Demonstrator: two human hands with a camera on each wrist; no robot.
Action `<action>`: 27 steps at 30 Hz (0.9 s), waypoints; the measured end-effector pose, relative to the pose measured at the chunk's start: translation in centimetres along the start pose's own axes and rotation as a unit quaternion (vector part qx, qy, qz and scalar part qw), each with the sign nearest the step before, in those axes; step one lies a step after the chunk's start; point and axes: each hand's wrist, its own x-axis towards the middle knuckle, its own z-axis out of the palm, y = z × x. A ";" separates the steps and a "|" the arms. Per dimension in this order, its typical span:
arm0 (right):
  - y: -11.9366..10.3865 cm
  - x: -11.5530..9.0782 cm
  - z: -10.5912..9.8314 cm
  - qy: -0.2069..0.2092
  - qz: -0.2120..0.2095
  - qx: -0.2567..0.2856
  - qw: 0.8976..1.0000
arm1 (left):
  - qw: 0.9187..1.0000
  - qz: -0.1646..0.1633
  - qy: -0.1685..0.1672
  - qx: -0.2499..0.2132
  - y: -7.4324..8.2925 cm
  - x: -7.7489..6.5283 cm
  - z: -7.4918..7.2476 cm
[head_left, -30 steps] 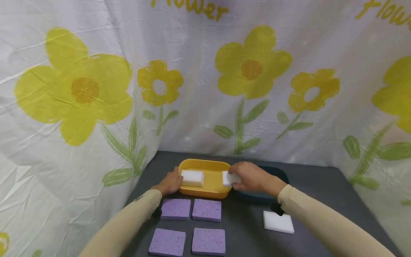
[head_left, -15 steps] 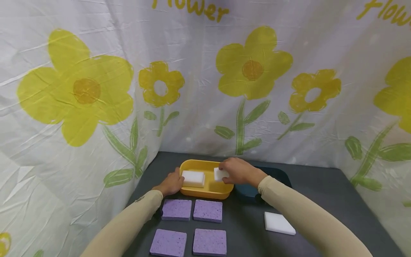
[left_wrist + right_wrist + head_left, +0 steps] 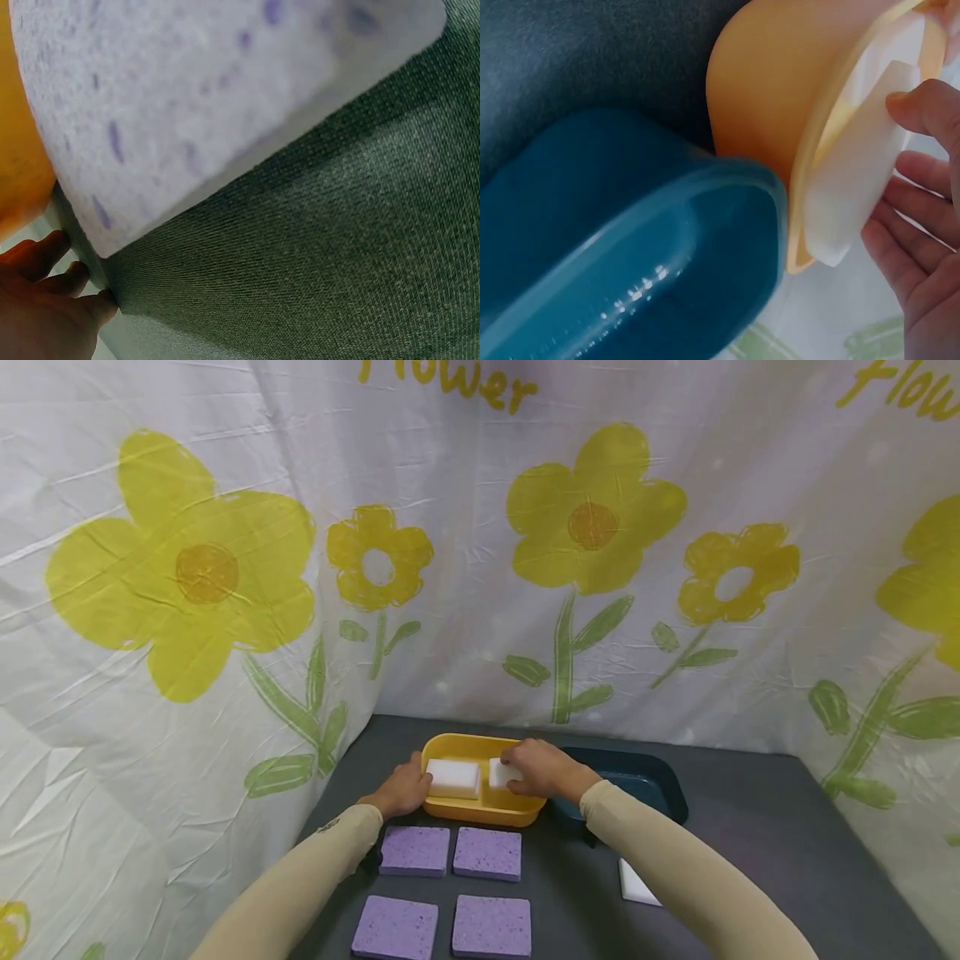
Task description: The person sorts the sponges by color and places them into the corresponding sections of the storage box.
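A yellow plastic tub (image 3: 480, 818) stands at the back of the table, with a white sponge (image 3: 452, 778) inside its left half. My left hand (image 3: 403, 787) grips the tub's left rim, the thumb reaching over the edge. Inside the tub's right half, another white sponge (image 3: 859, 169) is pinched by my right hand (image 3: 546, 768), thumb on one face and fingers on the other. It is tilted and overlaps the rim in the right wrist view. Several purple speckled sponges (image 3: 415, 851) lie flat in two rows in front of the tub; one purple sponge (image 3: 172, 97) looms large in the left wrist view.
A dark teal tub (image 3: 660, 785) stands right beside the yellow one, partly behind my right forearm. One more white sponge (image 3: 636, 887) lies on the dark table (image 3: 735, 810), half hidden by the right sleeve. A white flowered curtain (image 3: 465, 652) closes off the back and sides.
My right hand has moved left with its white sponge, from the yellow tub's right rim to inside the tub. The left hand stays at the left rim.
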 end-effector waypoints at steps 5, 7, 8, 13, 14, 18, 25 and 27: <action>-0.2 0.6 0.4 -0.003 0.002 0.004 1.000 | 1.000 0.002 0.003 0.003 0.1 -0.1 0.0; -0.2 0.8 0.7 -0.003 0.003 0.008 1.000 | 1.000 0.002 0.006 0.004 0.2 -0.1 0.0; -0.3 0.8 0.9 -0.003 0.003 0.010 1.000 | 1.000 0.002 0.007 0.005 0.2 -0.2 0.0; -0.4 1.0 2.0 0.002 -0.007 0.014 1.000 | 1.000 0.002 0.010 0.007 0.4 -0.3 -0.1; -0.4 1.1 2.2 0.004 -0.009 0.015 1.000 | 1.000 0.002 0.010 0.007 0.5 -0.3 -0.1; -0.4 1.1 3.1 0.008 -0.003 0.022 1.000 | 1.000 0.001 0.011 0.008 0.4 -0.4 -0.1; -0.2 1.3 4.1 0.002 0.021 0.035 0.999 | 1.000 0.002 0.009 0.009 0.2 -0.2 0.1; -0.1 1.3 4.4 -0.002 0.027 0.039 0.999 | 1.000 0.004 0.010 0.008 0.2 -0.2 0.0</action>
